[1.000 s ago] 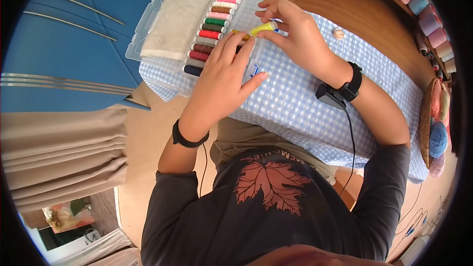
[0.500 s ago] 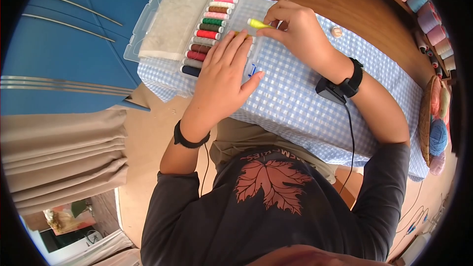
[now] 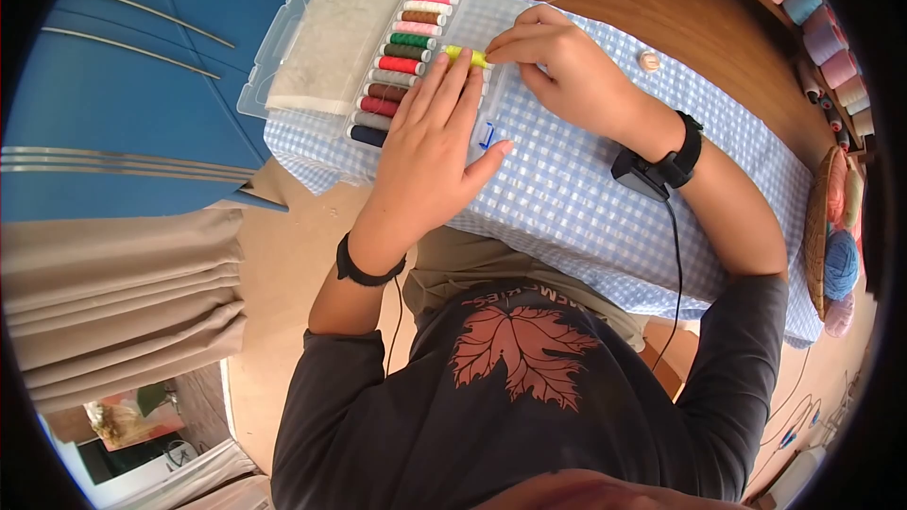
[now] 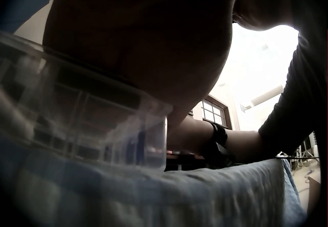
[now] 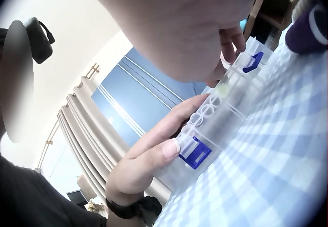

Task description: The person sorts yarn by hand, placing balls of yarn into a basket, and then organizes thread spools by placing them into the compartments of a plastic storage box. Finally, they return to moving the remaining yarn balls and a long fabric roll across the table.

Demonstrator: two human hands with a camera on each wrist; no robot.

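Inside the clear box (image 3: 487, 8), the yellow spool (image 3: 477, 59) lies with its long axis pointing toward the box's right edge, its outer end at the half-open right hand's (image 3: 578, 68) fingertips, thumb apart, while the flat, straight-fingered left hand (image 3: 423, 156) touches its inner part.

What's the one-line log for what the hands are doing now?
left hand: straight fingers over spools | right hand: fingertips at yellow spool's end | box: open, spools inside
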